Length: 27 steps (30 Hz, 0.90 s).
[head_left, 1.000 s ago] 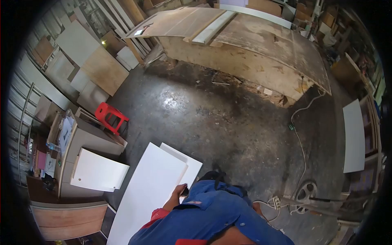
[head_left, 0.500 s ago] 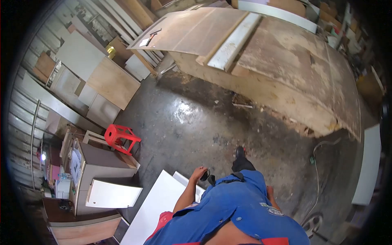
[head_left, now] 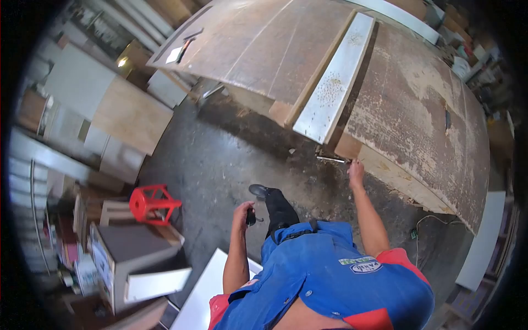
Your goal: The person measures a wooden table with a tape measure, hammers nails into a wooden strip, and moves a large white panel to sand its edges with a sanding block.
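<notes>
My left hand (head_left: 241, 213) is out in front of my body, above the floor, its fingers closed around a small black object (head_left: 251, 216) with a curved part; its kind is not clear. My right hand (head_left: 356, 171) reaches forward beside the near edge of a large worn workbench (head_left: 410, 118). Its fingers point away and show too little to tell whether they hold anything, or whether the hand touches the bench. A long white board (head_left: 334, 82) speckled with brown spots lies across the bench top, next to a narrow wooden strip (head_left: 322, 69).
A red plastic stool (head_left: 154, 204) stands at left beside a cabinet (head_left: 135, 247). White panels (head_left: 206, 291) lie near my left side. Sheets of board (head_left: 132, 115) lean at the far left. A hammer-like tool (head_left: 187, 44) lies on the bench. A cable (head_left: 434, 217) runs across the floor at right.
I have stepped closer to the bench, which now looks nearer. My right hand has swung forward from beside my body. My left hand still holds the black object.
</notes>
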Each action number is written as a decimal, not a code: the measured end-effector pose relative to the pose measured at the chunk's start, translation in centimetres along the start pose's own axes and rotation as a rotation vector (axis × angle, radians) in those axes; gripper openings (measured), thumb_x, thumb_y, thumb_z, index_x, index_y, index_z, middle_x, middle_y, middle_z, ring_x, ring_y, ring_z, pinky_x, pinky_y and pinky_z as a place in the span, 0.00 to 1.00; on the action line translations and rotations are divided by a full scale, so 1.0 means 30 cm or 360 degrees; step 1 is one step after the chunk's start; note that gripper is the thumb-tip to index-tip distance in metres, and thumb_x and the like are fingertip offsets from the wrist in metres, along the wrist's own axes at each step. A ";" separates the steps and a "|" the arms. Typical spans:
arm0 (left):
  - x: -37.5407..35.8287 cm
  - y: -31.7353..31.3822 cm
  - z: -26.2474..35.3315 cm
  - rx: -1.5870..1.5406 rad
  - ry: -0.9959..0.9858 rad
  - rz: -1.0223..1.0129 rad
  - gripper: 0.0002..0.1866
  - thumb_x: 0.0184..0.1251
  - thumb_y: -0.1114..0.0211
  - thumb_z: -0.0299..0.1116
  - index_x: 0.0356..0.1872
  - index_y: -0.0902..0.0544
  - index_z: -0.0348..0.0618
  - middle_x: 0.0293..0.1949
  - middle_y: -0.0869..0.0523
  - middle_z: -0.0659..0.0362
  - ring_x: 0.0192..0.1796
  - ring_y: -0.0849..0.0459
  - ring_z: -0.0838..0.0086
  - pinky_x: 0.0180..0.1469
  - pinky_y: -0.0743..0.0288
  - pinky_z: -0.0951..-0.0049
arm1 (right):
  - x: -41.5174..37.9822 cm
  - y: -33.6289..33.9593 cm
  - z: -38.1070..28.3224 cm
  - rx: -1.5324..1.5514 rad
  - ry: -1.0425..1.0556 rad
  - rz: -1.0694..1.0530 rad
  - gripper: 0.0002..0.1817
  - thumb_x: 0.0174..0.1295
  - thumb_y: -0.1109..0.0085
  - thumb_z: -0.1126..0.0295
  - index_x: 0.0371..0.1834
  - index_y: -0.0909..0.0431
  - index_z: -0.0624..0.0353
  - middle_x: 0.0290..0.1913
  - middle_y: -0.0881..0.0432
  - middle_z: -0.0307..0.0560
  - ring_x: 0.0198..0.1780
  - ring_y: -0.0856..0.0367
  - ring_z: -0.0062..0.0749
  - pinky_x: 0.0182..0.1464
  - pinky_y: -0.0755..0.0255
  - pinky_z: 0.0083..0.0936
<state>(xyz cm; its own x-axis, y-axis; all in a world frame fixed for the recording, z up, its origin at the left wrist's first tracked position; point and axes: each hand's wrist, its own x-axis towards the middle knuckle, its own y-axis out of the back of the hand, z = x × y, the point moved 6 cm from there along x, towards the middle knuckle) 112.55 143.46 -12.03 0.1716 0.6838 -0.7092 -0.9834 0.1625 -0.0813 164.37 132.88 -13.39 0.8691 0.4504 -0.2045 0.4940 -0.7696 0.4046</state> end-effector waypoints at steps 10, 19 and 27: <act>0.777 -0.758 0.723 0.0418 0.0190 -0.0771 0.13 0.62 0.32 0.46 0.32 0.18 0.47 0.21 0.23 0.64 0.22 0.26 0.75 0.28 0.32 0.69 | -0.135 -0.011 -0.254 0.1132 -0.0639 0.0713 0.18 0.67 0.43 0.49 0.41 0.23 0.52 0.22 0.29 0.32 0.11 0.44 0.14 0.10 0.55 0.17; 0.952 -0.445 0.939 0.0361 0.0184 -0.0954 0.12 0.63 0.28 0.38 0.25 0.22 0.49 0.20 0.27 0.72 0.21 0.34 0.87 0.23 0.43 0.80 | -0.333 -0.346 -0.627 0.0612 -0.0526 0.0647 0.23 0.68 0.41 0.48 0.47 0.24 0.58 0.19 0.32 0.29 0.10 0.47 0.11 0.10 0.57 0.16; 1.267 -0.033 1.377 0.0525 0.0086 -0.0880 0.10 0.63 0.27 0.36 0.32 0.21 0.47 0.24 0.25 0.72 0.26 0.32 0.86 0.29 0.39 0.81 | -0.313 -0.964 -0.731 0.0822 -0.0887 0.0593 0.17 0.72 0.44 0.52 0.47 0.26 0.55 0.21 0.31 0.30 0.12 0.46 0.10 0.10 0.54 0.14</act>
<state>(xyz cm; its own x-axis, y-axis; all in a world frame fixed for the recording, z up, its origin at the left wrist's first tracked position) 122.51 198.69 -9.97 0.6360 0.4013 -0.6592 -0.6792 0.6965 -0.2313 141.38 160.83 -3.63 0.7956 -0.0587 -0.6030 0.0041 -0.9948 0.1022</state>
